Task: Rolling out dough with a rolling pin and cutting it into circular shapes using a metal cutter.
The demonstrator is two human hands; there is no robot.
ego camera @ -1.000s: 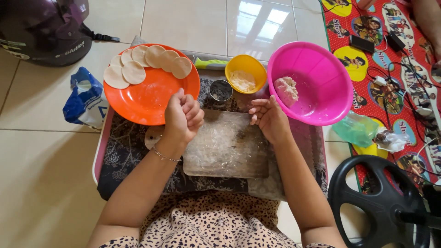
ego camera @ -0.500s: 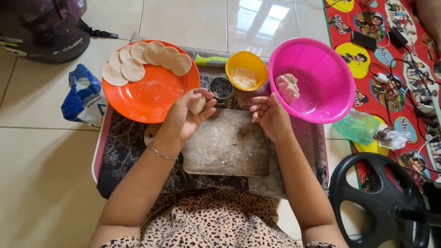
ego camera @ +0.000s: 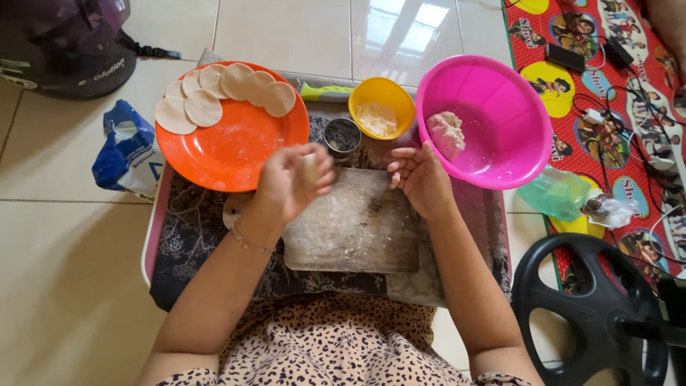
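At frame centre your wooden board lies under both hands. Your left hand, just left of centre, curls closed around a small dough piece above the board's upper left corner. Your right hand, centre-right, hangs loosely open and empty, touching the pink bowl.

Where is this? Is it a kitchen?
Probably a home floor, not a kitchen counter: pale floor tiles, a cartoon play mat, and a low board where the left hand holds dough.
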